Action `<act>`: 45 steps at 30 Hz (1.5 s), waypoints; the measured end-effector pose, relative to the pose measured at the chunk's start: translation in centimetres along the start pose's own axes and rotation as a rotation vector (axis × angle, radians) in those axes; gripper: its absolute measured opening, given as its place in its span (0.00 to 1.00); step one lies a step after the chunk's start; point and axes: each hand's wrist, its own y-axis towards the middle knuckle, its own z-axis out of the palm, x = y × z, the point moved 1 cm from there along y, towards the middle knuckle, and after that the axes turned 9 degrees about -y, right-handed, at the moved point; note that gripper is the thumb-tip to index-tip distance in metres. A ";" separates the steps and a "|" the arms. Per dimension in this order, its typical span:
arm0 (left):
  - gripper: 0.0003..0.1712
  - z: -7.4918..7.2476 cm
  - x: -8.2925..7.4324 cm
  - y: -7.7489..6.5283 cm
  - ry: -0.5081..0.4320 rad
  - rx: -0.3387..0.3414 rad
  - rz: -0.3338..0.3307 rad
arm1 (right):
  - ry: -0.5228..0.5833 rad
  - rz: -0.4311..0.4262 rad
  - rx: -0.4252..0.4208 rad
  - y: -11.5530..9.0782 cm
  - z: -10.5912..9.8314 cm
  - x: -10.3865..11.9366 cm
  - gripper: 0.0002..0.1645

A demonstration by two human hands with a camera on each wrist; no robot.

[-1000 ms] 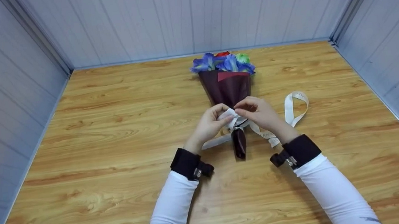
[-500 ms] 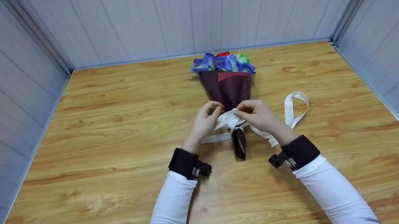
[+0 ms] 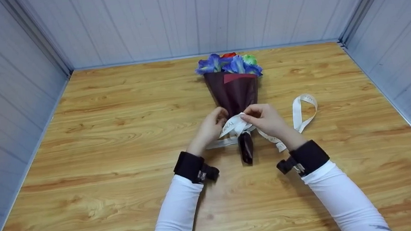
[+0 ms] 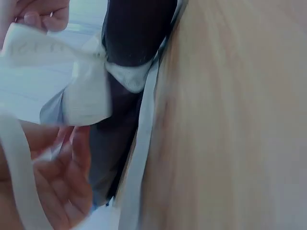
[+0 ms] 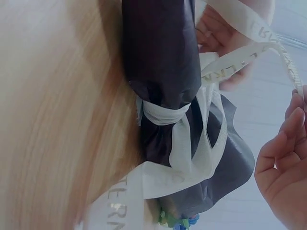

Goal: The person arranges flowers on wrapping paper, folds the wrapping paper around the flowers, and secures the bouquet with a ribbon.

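A bouquet in dark maroon wrapping paper lies on the table, blue, red and green flowers at its far end. White printed ribbon is tied around its narrow neck, with loops rising above the knot in the right wrist view. My right hand pinches a raised part of the ribbon between thumb and fingertips, right of the neck. My left hand, on the left, has its fingers curled at the ribbon; in the left wrist view one strand crosses in front of this hand, and its fingertips are under a fold.
A long ribbon tail curls in a loop on the wooden table to the right of the bouquet. A shorter ribbon tail lies to the left. Pale panel walls stand at the back and sides.
My left hand has let the ribbon by its thumb slip into a wider loop, then moved slightly left and down with its fingers more curled. My right hand keeps its pinch, nearly still.
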 end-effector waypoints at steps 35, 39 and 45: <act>0.27 -3.2 -2.4 -2.1 -0.529 0.209 0.121 | 0.030 0.002 -0.010 1.1 1.4 -4.6 0.09; 0.37 -3.9 -3.0 -2.7 -0.424 0.237 0.063 | 0.032 -0.020 -0.025 1.1 1.5 -4.6 0.08; 0.37 -4.0 -4.1 -3.2 -0.256 0.260 0.057 | 0.042 -0.083 -0.099 1.2 1.4 -4.5 0.08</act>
